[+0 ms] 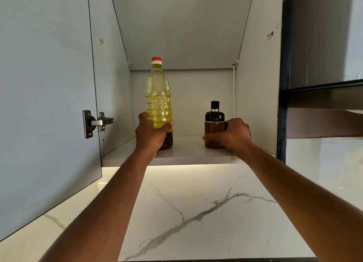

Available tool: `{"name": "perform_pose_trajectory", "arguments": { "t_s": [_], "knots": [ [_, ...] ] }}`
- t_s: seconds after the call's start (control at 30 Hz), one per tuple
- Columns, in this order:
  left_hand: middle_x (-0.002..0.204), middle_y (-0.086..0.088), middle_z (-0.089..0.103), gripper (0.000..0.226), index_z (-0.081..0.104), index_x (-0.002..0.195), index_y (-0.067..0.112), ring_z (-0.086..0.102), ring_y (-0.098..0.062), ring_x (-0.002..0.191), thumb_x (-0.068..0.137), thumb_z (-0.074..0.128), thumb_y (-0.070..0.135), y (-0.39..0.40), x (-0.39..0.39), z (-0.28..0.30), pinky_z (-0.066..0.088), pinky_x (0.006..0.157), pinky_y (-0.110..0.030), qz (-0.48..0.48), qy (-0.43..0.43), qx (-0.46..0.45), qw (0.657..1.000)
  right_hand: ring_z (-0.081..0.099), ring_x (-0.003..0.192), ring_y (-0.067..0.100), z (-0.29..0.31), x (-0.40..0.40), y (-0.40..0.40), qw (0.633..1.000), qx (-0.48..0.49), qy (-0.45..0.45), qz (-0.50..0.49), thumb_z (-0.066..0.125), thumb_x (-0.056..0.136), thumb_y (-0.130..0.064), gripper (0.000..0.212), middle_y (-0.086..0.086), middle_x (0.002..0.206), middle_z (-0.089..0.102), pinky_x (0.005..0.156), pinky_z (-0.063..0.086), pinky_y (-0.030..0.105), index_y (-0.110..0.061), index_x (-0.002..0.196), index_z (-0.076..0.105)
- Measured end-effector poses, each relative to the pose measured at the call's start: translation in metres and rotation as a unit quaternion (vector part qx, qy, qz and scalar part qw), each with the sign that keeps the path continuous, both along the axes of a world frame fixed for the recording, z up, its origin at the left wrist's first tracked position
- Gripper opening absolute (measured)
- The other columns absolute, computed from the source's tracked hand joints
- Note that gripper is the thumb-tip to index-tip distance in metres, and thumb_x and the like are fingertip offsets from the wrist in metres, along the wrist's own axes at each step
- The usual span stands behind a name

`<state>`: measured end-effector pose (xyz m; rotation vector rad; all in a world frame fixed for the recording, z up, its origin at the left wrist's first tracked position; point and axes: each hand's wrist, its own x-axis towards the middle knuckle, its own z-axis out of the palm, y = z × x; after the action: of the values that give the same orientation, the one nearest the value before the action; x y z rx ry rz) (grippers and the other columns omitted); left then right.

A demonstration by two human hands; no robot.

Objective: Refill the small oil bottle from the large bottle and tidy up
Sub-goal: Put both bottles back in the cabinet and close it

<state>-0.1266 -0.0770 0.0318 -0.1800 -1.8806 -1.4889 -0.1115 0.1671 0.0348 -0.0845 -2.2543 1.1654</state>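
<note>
- The large oil bottle (158, 96), clear plastic with a red cap (156, 59) and full of pale yellow oil, stands upright on the left part of the cabinet shelf (188, 145).
- The left hand (151, 134) grips its lower body, fingers curled round the left side and thumb across the front; the bottle's base meets the shelf.
- The small oil bottle (214, 128), amber glass with a black pump top (214, 112), stands upright on the right part of the same shelf, well apart from the large one.
- The right hand (232, 135) holds it from the right, thumb laid across the lower front and fingers wrapped behind.
- The cabinet door (45, 104) hangs open on the left, its metal hinge (97, 123) showing.
- A white cable (233, 89) runs down the cabinet's back right corner.
- Below the shelf a lit strip glows above white marble veined in grey (196, 212).
</note>
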Motion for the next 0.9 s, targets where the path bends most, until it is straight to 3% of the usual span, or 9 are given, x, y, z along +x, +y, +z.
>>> {"name": "perform_pose_trajectory", "arguments": {
  "t_s": [0.13, 0.3, 0.37, 0.47, 0.57, 0.7, 0.9],
  "knots": [
    [0.119, 0.003, 0.059, 0.077, 0.044, 0.142, 0.013, 0.060, -0.019, 0.103, 0.083, 0.090, 0.032, 0.002, 0.004, -0.002, 0.044, 0.064, -0.016, 0.009, -0.001, -0.005, 1.000, 0.068, 0.083, 0.015, -0.001, 0.002, -0.001, 1.000, 0.006, 0.000, -0.003, 0.099, 0.056, -0.055, 0.062, -0.002, 0.091, 0.074, 0.077, 0.060, 0.035, -0.020, 0.101, 0.074],
    [0.132, -0.006, 0.063, 0.093, 0.041, 0.147, 0.012, 0.065, -0.025, 0.112, 0.076, 0.094, 0.040, 0.000, 0.010, -0.003, 0.056, 0.088, -0.034, 0.048, 0.002, -0.026, 0.999, 0.065, 0.082, 0.015, -0.001, 0.009, -0.003, 1.000, 0.023, 0.005, -0.006, 0.097, 0.059, -0.055, 0.063, -0.005, 0.089, 0.069, 0.077, 0.057, 0.033, -0.017, 0.103, 0.071],
    [0.136, -0.008, 0.063, 0.093, 0.043, 0.149, 0.011, 0.065, -0.026, 0.119, 0.076, 0.093, 0.041, -0.001, 0.017, -0.005, 0.054, 0.091, -0.033, 0.070, 0.019, -0.043, 0.996, 0.063, 0.085, 0.016, 0.001, 0.014, -0.004, 0.999, 0.043, 0.000, -0.014, 0.095, 0.062, -0.057, 0.064, -0.004, 0.090, 0.066, 0.080, 0.057, 0.035, -0.018, 0.102, 0.065],
    [0.139, -0.006, 0.061, 0.081, 0.050, 0.146, 0.013, 0.060, -0.020, 0.123, 0.080, 0.091, 0.036, -0.005, 0.042, -0.014, 0.045, 0.092, -0.027, 0.078, 0.059, -0.063, 0.993, 0.059, 0.093, 0.020, 0.001, 0.023, -0.007, 0.997, 0.067, -0.002, -0.026, 0.093, 0.064, -0.061, 0.078, 0.002, 0.100, 0.062, 0.091, 0.057, 0.040, -0.012, 0.116, 0.063],
    [0.147, -0.004, 0.058, 0.080, 0.050, 0.148, 0.016, 0.056, -0.019, 0.133, 0.082, 0.090, 0.036, -0.011, 0.082, -0.028, 0.046, 0.104, -0.030, 0.082, 0.100, -0.068, 0.989, 0.056, 0.095, 0.021, 0.000, 0.036, -0.011, 0.997, 0.060, 0.012, -0.047, 0.093, 0.063, -0.062, 0.090, 0.011, 0.110, 0.067, 0.091, 0.055, 0.043, -0.003, 0.124, 0.062],
    [0.144, 0.005, 0.063, 0.073, 0.055, 0.145, 0.019, 0.058, -0.010, 0.133, 0.083, 0.090, 0.037, -0.022, 0.156, -0.046, 0.049, 0.114, -0.035, 0.083, 0.159, -0.042, 0.983, 0.066, 0.105, 0.031, -0.011, 0.056, -0.018, 0.997, 0.052, 0.037, -0.047, 0.095, 0.071, -0.044, 0.078, 0.017, 0.120, 0.069, 0.092, 0.059, 0.047, -0.002, 0.127, 0.061],
    [0.121, 0.018, 0.073, 0.051, 0.065, 0.130, 0.024, 0.071, -0.010, 0.115, 0.085, 0.081, 0.043, -0.040, 0.291, -0.054, 0.056, 0.098, -0.022, 0.082, 0.224, -0.029, 0.971, 0.066, 0.089, 0.031, -0.024, 0.105, -0.038, 0.990, 0.106, 0.084, -0.034, 0.091, 0.078, -0.026, 0.049, 0.019, 0.108, 0.074, 0.081, 0.054, 0.040, -0.003, 0.113, 0.066]
  ]
}}
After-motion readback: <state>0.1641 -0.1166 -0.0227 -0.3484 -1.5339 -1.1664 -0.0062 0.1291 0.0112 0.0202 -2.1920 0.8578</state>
